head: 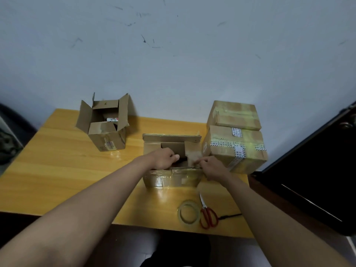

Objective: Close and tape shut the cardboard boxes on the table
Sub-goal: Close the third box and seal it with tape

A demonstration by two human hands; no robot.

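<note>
Both hands are in at the glossy, tape-wrapped cardboard box [171, 178] mid-table: left hand [163, 158] curls over its near flap, right hand [211, 167] pinches the corrugated edge, top gaping.

Four cardboard boxes, tape and scissors on a yellow table [57, 170]

The middle box [171, 178] sits at the table's centre, its flaps partly up, old tape glossy on its near side. Left and behind it, well apart, the left box [107, 139] stands fully open with something inside. Just right of the middle box, a taped box [237, 151] is shut, a second taped box [235, 115] behind it. Near the table's front edge lie a tape roll [188, 211] and red scissors [207, 213], side by side
</note>
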